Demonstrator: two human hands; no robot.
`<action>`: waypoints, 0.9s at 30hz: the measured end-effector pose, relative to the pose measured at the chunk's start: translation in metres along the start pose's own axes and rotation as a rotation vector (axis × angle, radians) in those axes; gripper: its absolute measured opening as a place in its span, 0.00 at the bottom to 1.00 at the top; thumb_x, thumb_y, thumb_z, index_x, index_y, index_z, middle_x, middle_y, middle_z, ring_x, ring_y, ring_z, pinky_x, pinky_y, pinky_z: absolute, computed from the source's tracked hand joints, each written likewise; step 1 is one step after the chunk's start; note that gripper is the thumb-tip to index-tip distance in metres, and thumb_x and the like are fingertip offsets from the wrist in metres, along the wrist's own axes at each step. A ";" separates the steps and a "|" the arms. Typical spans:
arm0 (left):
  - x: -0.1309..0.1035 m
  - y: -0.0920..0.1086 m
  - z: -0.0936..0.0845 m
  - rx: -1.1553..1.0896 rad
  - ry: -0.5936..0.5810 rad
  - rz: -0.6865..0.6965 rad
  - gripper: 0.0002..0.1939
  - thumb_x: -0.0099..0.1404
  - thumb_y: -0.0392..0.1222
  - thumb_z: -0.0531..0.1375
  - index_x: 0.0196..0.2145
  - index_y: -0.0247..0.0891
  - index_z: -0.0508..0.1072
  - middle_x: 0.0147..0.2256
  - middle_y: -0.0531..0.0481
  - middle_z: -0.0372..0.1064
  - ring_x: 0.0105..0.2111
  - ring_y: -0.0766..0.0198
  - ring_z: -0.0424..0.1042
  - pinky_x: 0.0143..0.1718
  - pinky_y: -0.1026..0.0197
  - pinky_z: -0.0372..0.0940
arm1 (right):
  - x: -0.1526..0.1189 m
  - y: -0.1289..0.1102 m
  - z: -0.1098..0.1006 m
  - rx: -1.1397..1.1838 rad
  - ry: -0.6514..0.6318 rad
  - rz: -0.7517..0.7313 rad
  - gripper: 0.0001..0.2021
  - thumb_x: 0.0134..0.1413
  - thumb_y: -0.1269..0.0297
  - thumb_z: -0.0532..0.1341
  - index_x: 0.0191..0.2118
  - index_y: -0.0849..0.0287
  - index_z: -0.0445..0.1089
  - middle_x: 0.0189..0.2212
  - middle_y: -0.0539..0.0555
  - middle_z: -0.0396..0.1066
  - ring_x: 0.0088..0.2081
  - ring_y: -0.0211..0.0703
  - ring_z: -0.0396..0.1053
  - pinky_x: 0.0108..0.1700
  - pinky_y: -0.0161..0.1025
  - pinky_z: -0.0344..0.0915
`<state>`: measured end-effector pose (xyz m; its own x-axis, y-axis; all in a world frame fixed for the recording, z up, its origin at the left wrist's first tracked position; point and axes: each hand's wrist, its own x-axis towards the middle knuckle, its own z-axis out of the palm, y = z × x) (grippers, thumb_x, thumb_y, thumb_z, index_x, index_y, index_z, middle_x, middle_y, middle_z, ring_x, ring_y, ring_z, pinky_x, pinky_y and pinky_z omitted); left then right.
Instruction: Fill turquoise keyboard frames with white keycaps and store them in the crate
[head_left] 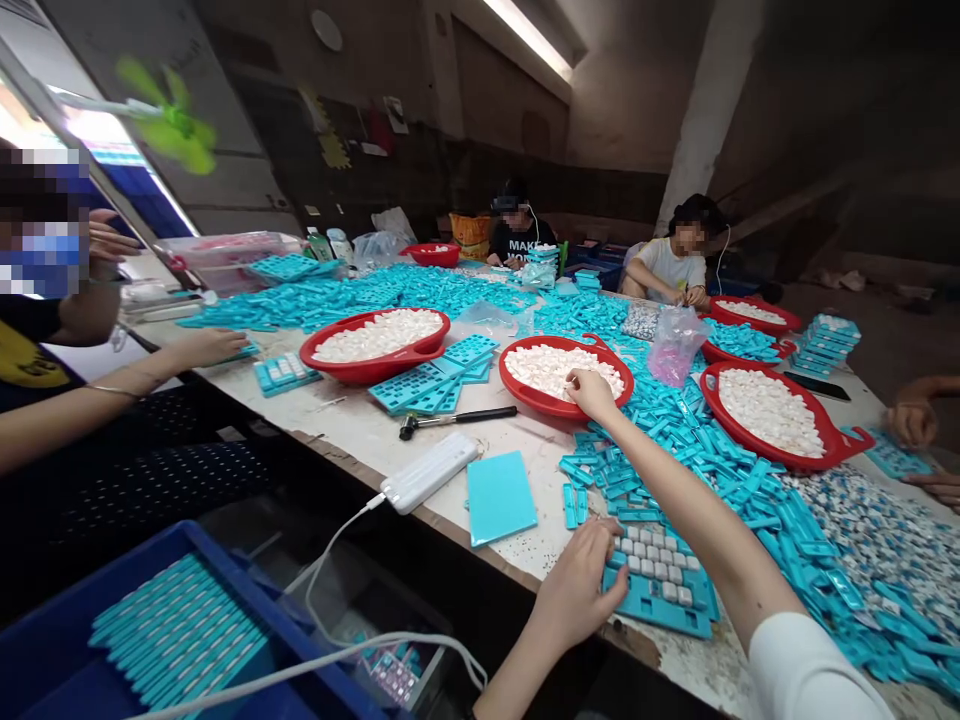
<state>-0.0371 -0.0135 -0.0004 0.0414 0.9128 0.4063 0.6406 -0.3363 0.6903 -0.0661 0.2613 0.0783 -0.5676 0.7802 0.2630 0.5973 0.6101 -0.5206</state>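
At the table's front edge, a blue tray (664, 610) carries rows of small white keycap-like blocks, with some slots unfilled near its front. My left hand (583, 572) lies at the tray's left side, thumb and curled fingers against its edge. Stretched over the table, my right hand (592, 393) reaches into a red basket (517, 390) heaped with small white pieces (551, 367). Its fingers are pinched together among them; whatever they hold is too small to make out. A flat blue panel (502, 497) lies left of my left hand.
Loose blue pieces (675, 440) spread across the table. More red baskets (375, 368) hold white pieces. A hammer (457, 417) and white power strip (431, 472) lie nearby. A blue crate (202, 545) stands below left. Several other people sit around the table.
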 end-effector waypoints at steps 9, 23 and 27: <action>0.002 0.002 -0.004 0.082 -0.080 0.006 0.13 0.66 0.33 0.57 0.47 0.43 0.64 0.48 0.45 0.72 0.61 0.53 0.65 0.62 0.48 0.63 | -0.074 0.005 -0.030 0.361 0.165 -0.023 0.06 0.53 0.63 0.64 0.35 0.57 0.68 0.35 0.54 0.77 0.34 0.43 0.76 0.38 0.37 0.72; 0.004 -0.010 -0.001 0.157 -0.065 0.116 0.12 0.73 0.38 0.53 0.53 0.43 0.67 0.54 0.43 0.69 0.59 0.52 0.68 0.58 0.49 0.68 | -0.337 0.053 -0.067 0.207 0.214 0.120 0.08 0.59 0.55 0.66 0.35 0.53 0.74 0.34 0.54 0.77 0.38 0.49 0.73 0.37 0.41 0.69; 0.006 -0.006 -0.005 0.159 -0.078 0.108 0.11 0.74 0.38 0.53 0.52 0.43 0.68 0.55 0.43 0.68 0.58 0.53 0.68 0.56 0.50 0.69 | -0.332 0.062 -0.062 0.168 0.262 0.149 0.10 0.61 0.53 0.64 0.37 0.53 0.77 0.31 0.54 0.75 0.32 0.48 0.72 0.33 0.42 0.69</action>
<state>-0.0441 -0.0075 0.0007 0.1716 0.8905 0.4214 0.7417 -0.3984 0.5397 0.1945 0.0486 0.0091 -0.3034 0.8814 0.3620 0.5488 0.4722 -0.6898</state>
